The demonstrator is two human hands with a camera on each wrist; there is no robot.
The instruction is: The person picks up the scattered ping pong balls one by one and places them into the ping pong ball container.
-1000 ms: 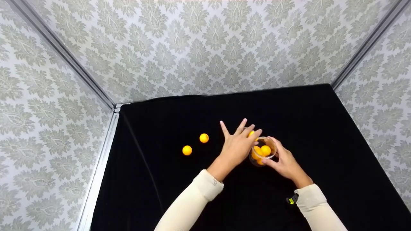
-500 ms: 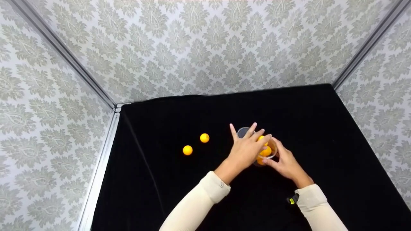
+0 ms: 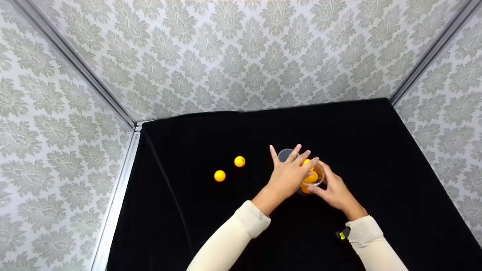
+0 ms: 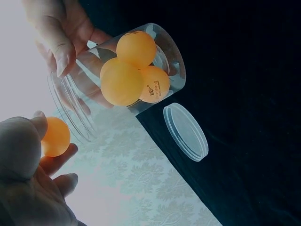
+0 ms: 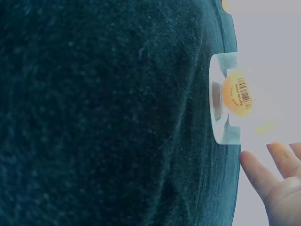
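My left hand pinches an orange ping-pong ball between thumb and fingers, right at the open mouth of a clear plastic jar. Little finger and ring finger spread away from the ball. Around the jar's side, near its rim, curl the thumb and fingers of my right hand. Three orange balls lie together inside the jar, toward its base. The round clear lid lies on the black cloth behind the jar, partly covered by my left fingers in the head view.
Two loose orange balls, one farther back and one nearer, lie on the black cloth left of my hands. Patterned wall panels with metal corner posts close off the back and sides.
Over the first half second my left hand moved right with its ball, to the jar's mouth, uncovering part of the lid. Since then it has stayed there. The right hand and jar have kept still.
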